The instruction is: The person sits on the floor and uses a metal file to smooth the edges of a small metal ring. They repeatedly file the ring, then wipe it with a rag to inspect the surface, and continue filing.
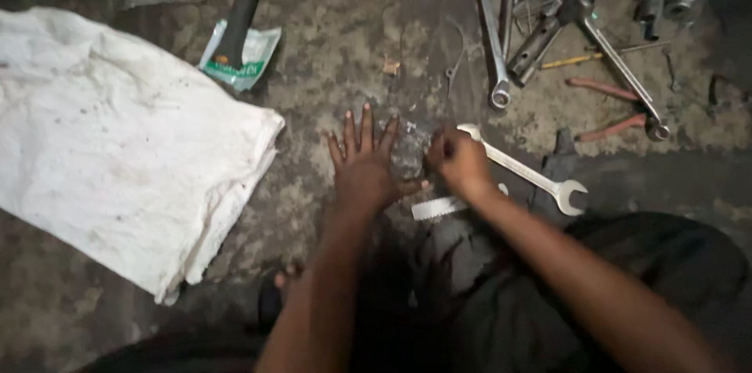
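Note:
My left hand [365, 163] lies flat on the grimy concrete floor, fingers spread, holding nothing. Close to its right, my right hand [458, 161] is closed into a fist over something small that I cannot make out. A silver open-ended spanner [540, 179] lies on the floor just behind and to the right of that fist. A short white toothed strip [437, 208] lies below the two hands.
A large white cloth sack [117, 146] covers the floor at the left. A green-and-white sachet [243, 56] lies under a dark handle. Several spanners, sockets and red-handled pliers [607, 110] are scattered at the top right. My dark-clothed knee [650, 263] fills the lower right.

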